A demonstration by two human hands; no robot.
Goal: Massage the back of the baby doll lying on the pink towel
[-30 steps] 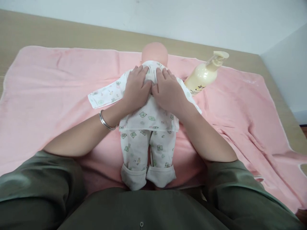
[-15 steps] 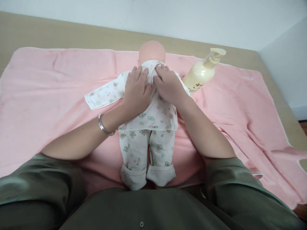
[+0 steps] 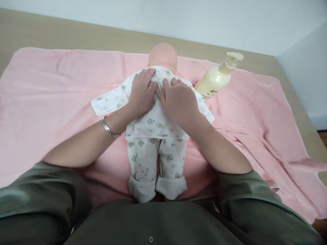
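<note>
A bald baby doll lies on a pink blanket, its face out of sight. It wears a white patterned top and matching trousers with folded cuffs. My left hand rests on the left side of the top's upper part, fingers extended toward the neckline. My right hand lies on the cloth just right of the middle, its fingers slightly bent and resting on the fabric. Between the two hands the cloth is creased. Both sleeves of the top spread out sideways.
A cream pump bottle lies tilted on the blanket, right of the doll and close to its sleeve. The blanket covers much of a wooden surface, with a pale wall behind.
My right hand has moved slightly down, away from the neckline, and my left hand a little left. The cloth near the neck lies flatter, and the right sleeve's end now shows.
</note>
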